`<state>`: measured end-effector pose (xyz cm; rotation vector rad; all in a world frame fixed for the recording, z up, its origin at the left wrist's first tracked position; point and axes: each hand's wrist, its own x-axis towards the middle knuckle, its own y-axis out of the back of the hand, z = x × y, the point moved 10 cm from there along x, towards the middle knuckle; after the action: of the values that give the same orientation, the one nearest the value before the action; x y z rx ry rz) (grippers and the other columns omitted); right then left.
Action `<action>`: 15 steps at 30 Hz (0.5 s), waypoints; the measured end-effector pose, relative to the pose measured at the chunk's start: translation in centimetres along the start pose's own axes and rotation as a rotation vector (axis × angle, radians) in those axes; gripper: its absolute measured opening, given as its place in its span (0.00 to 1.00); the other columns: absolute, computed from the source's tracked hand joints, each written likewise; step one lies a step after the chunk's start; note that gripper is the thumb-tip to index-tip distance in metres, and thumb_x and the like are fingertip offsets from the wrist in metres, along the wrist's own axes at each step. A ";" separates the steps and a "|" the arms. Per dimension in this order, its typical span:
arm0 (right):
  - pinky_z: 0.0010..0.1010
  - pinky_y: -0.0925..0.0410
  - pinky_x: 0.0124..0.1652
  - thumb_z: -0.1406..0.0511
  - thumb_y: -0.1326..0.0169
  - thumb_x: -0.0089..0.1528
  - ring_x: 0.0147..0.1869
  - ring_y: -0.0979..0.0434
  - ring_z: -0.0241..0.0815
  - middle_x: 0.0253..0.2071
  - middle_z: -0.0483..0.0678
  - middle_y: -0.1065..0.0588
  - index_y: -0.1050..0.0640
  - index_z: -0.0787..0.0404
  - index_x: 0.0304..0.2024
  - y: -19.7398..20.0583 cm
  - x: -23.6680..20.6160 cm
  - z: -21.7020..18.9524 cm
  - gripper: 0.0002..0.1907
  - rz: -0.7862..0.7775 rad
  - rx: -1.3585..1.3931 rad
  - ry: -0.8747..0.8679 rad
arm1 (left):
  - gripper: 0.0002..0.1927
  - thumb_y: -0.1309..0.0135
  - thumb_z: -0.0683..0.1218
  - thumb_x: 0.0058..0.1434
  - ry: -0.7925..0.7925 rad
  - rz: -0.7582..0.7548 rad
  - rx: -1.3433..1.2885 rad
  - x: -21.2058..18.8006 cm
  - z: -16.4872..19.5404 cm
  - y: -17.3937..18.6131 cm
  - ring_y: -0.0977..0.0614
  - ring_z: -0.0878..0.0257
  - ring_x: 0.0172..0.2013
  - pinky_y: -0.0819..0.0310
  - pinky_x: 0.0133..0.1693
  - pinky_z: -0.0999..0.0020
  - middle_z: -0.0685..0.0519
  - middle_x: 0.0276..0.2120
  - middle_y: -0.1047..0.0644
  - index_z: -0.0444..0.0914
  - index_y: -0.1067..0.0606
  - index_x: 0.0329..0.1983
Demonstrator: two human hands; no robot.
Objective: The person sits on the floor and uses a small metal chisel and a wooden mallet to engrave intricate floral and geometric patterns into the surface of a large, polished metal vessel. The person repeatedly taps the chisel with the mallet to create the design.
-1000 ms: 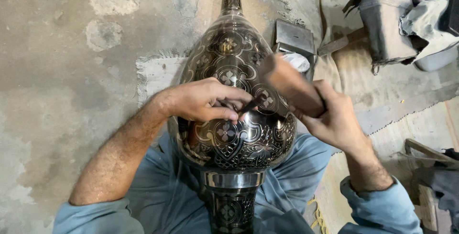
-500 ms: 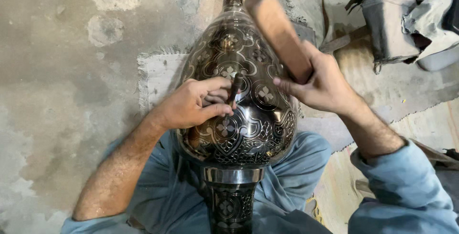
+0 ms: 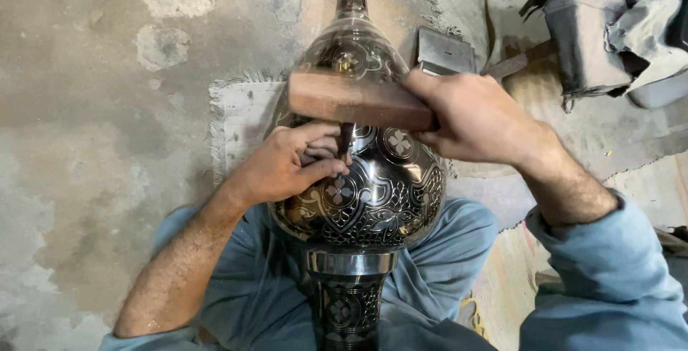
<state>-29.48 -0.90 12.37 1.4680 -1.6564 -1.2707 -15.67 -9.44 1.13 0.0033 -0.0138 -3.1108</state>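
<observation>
Left hand [image 3: 283,168] pinches a thin chisel [image 3: 345,141] upright against the engraved metal vase [image 3: 365,193], centre frame, lying across the lap. Right hand [image 3: 476,118] is wrapped tight round a wooden block [image 3: 355,98], its underside meeting the chisel top. Vase looks heavy, rigid, slick where polished; best held by the plain collar [image 3: 351,261] or neck.

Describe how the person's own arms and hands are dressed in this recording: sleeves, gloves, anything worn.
Both hands are bare, with no gloves, rings or watch visible. The left hand leads to a hairy forearm uncovered to about the elbow, where a blue fabric sleeve is pushed up. The right hand has a bare wrist, then a loose blue sleeve with a buttoned-style cuff.
</observation>
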 end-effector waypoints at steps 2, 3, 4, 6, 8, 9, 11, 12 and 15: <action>0.41 0.28 0.32 0.64 0.33 0.55 0.33 0.18 0.52 0.29 0.55 0.21 0.28 0.63 0.49 -0.3 -1.4 0.1 0.24 0.033 -0.023 0.018 | 0.24 0.40 0.39 0.65 -0.118 -0.069 0.094 0.2 1.2 -0.4 0.11 0.60 0.45 0.14 0.51 0.67 0.46 0.45 0.15 0.32 0.30 0.63; 0.38 0.27 0.31 0.64 0.33 0.57 0.33 0.18 0.47 0.31 0.53 0.21 0.28 0.64 0.49 -0.1 -2.4 0.3 0.23 0.117 0.079 0.016 | 0.24 0.40 0.40 0.65 -0.180 -0.107 0.137 0.6 1.8 -0.7 0.11 0.60 0.46 0.14 0.51 0.66 0.46 0.46 0.15 0.33 0.29 0.63; 0.36 0.26 0.31 0.63 0.33 0.59 0.32 0.17 0.43 0.32 0.52 0.21 0.28 0.64 0.49 0.1 -3.4 0.6 0.22 0.203 0.179 0.019 | 0.23 0.40 0.40 0.65 -0.249 -0.173 0.183 0.9 2.4 -1.1 0.11 0.60 0.45 0.14 0.50 0.65 0.46 0.46 0.15 0.33 0.29 0.63; 0.36 0.28 0.32 0.64 0.34 0.59 0.32 0.21 0.43 0.32 0.50 0.23 0.31 0.64 0.56 -0.4 -6.5 1.6 0.27 0.406 0.374 -0.054 | 0.23 0.40 0.40 0.65 -0.373 -0.290 0.278 1.2 3.5 -1.9 0.11 0.59 0.44 0.15 0.48 0.62 0.46 0.44 0.14 0.34 0.28 0.63; 0.38 0.31 0.33 0.67 0.33 0.57 0.30 0.23 0.44 0.31 0.48 0.24 0.28 0.59 0.52 -1.5 -9.4 0.5 0.23 0.566 0.241 0.037 | 0.22 0.44 0.40 0.66 -0.409 -0.450 0.313 2.1 3.7 -3.4 0.11 0.61 0.42 0.14 0.47 0.64 0.49 0.43 0.15 0.37 0.28 0.64; 0.40 0.33 0.33 0.69 0.31 0.55 0.29 0.24 0.44 0.30 0.47 0.24 0.23 0.53 0.44 -2.2 -10.9 -1.2 0.18 0.616 0.003 0.163 | 0.23 0.47 0.40 0.66 -0.430 -0.534 0.326 2.1 3.8 -4.3 0.11 0.62 0.41 0.13 0.47 0.64 0.50 0.43 0.15 0.39 0.28 0.65; 0.43 0.28 0.43 0.70 0.35 0.48 0.43 0.19 0.58 0.40 0.55 0.23 0.28 0.61 0.53 -4.6 -13.0 0.3 0.30 0.523 -0.112 -0.026 | 0.16 0.47 0.44 0.68 -0.304 -0.619 0.457 2.7 2.6 -5.1 0.11 0.62 0.36 0.13 0.44 0.65 0.52 0.39 0.14 0.43 0.25 0.59; 0.41 0.27 0.43 0.69 0.35 0.50 0.44 0.19 0.56 0.42 0.57 0.23 0.29 0.63 0.55 -4.9 -14.1 0.5 0.30 0.602 -0.036 -0.013 | 0.14 0.47 0.46 0.69 -0.240 -0.662 0.521 2.8 2.0 -5.3 0.11 0.62 0.34 0.14 0.42 0.66 0.53 0.38 0.14 0.46 0.23 0.57; 0.39 0.26 0.45 0.69 0.36 0.54 0.46 0.18 0.54 0.46 0.60 0.22 0.31 0.66 0.58 -6.2 -15.9 1.7 0.31 0.690 0.088 -0.050 | 0.20 0.45 0.45 0.64 -0.380 -0.609 0.397 2.6 4.5 -4.9 0.11 0.60 0.39 0.17 0.43 0.61 0.51 0.40 0.14 0.43 0.25 0.61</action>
<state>-24.85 15.18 8.65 0.7809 -2.0219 -0.8525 -18.39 -4.60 5.54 -0.6946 -0.7731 -3.5666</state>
